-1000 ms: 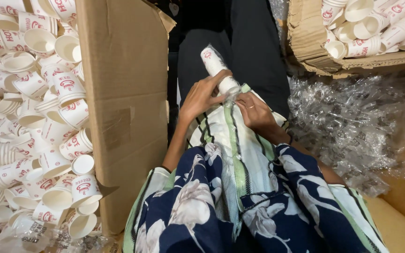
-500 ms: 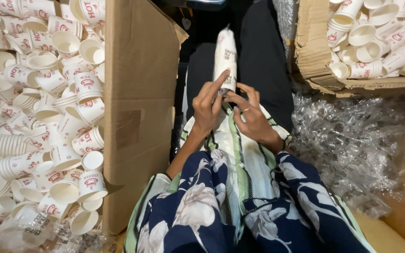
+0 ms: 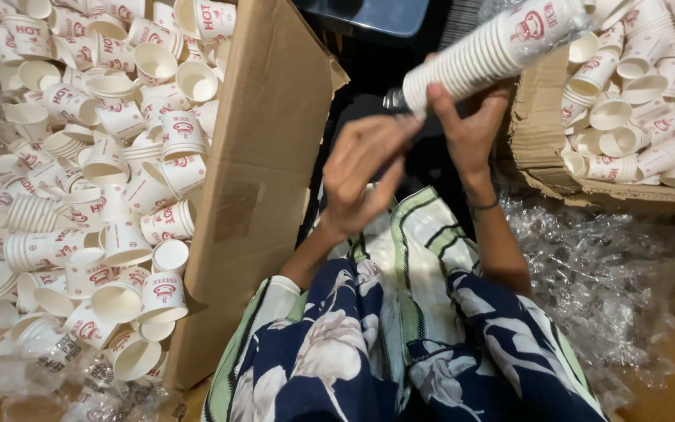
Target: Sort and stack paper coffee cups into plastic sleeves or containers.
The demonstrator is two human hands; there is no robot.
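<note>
Two hands working a cup stack at 12 o'clock | right hand gripping its underside, keeping it level | left hand pinching the plastic tail at its near end | loose cups lying at 9 o'clock beyond the cardboard flap

Two bare hands, the left hand and the right hand, near twelve o'clock. One long nested stack of white paper cups with red print at one o'clock. Two brown cardboard boxes: one at ten o'clock, one at two o'clock. Loose cups too many to count.
</note>
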